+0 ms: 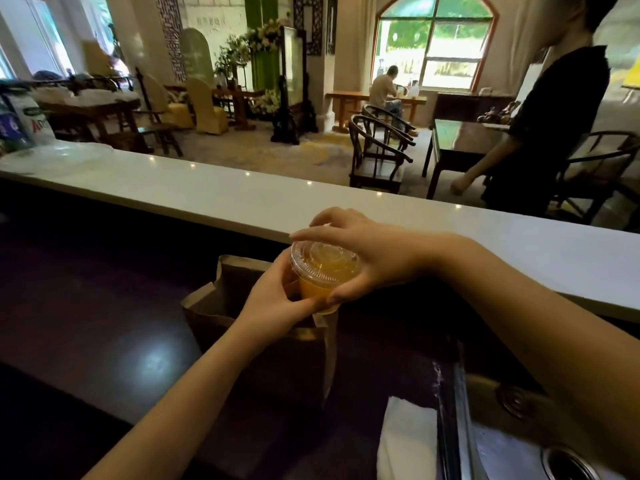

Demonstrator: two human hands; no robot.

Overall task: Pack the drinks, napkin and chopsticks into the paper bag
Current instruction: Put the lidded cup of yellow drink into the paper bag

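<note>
- Nearest the camera, at the bottom edge, a white napkin [407,441] lies flat on the dark tabletop [104,306], just left of a steel sink [512,441] whose drain shows at lower right.
- Two bare forearms reach forward from the lower corners and meet above the middle of the dark tabletop.
- A brown paper bag [221,299] stands upright there with its mouth open (its rim is crumpled and uneven), just beyond the napkin.
- The left hand [273,303] comes in from below; its grip is closed around the lower wall of a clear plastic cup [320,278], fingers wrapped under the near side.
- The right hand [374,258] comes in from the right; its grip is also closed on the cup, fingertips curled over the far edge of the domed clear lid and the thumb pressed against the cup's side.
- That cup holds an orange-yellow drink and sits directly over the right part of the bag's open mouth, its base at about rim level (whether it touches the paper I cannot tell).
- Beyond the hands, a raised white counter ledge [242,195] runs across the view, with a plastic package [24,123] at its far left end.
- Farther off, a person in dark clothes [554,133] stands at right beside dark wooden chairs and a table.
- At the back, another person sits at a wooden table below an arched window [436,46].
</note>
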